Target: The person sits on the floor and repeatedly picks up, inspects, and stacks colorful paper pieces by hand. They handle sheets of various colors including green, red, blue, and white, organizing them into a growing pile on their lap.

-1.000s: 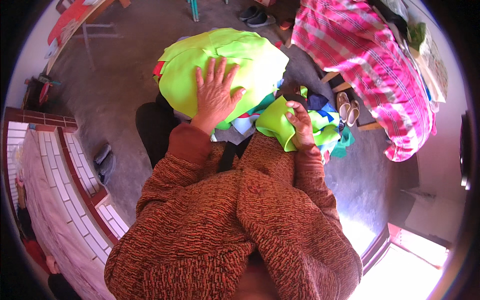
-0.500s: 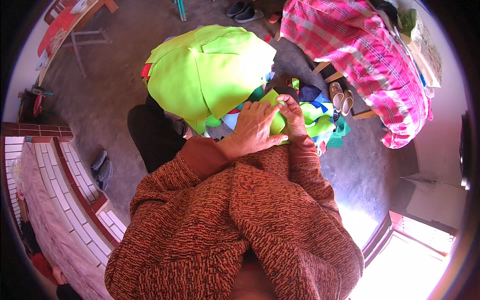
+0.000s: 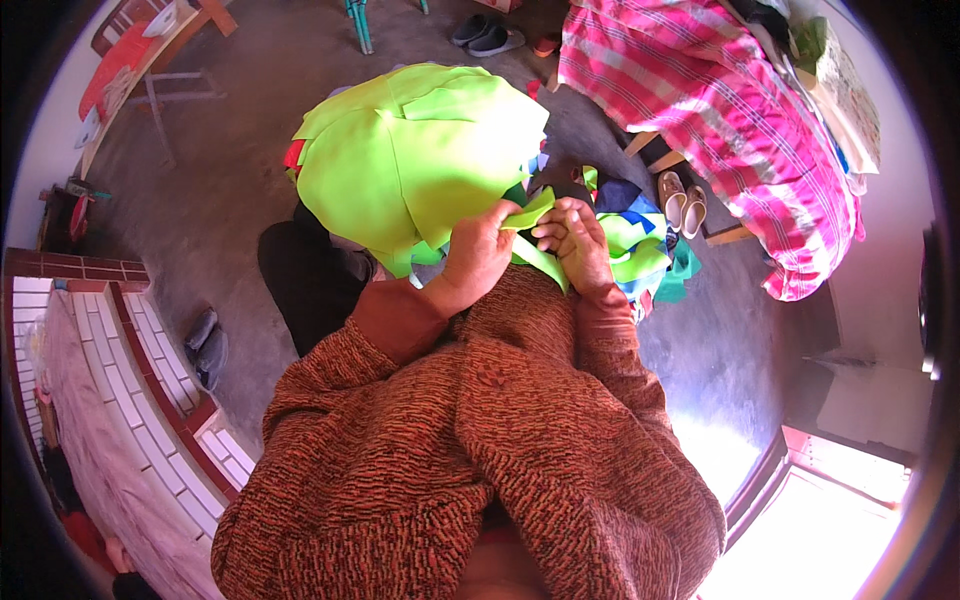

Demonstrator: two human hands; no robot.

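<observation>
Grey floor (image 3: 240,190) all round you, pink plaid cloth (image 3: 690,110) sweeping down the upper right of the frame, pale shoes (image 3: 672,195) tucked just beside it. And here's the action, just above centre: a lime piece (image 3: 530,212) of fabric, up over your lap (image 3: 515,310)! Your left hand (image 3: 478,255) has it pinched between thumb and fingers. Your right hand (image 3: 580,245) is close alongside, fingers curled; whether they grip the fabric, I cannot tell.

Handling it well, I'd say, calls for a light pinch right at the edge, both hands near each other, and the piece lifted clear so the folds don't hide the rim. Too hard a pull could stretch it; a loose pinch could let it slip.

Beyond your hands, upper centre, a big lime-topped mound (image 3: 410,160): red peeks out at its left side, but no basket or bag shows beneath. Right of centre, a scrap heap (image 3: 640,240) in lime, blue and green, again no container visible. Far upper left, a pale bowl-like dish (image 3: 160,20) sits on a wooden surface (image 3: 176,36); its contents, too small to tell.
</observation>
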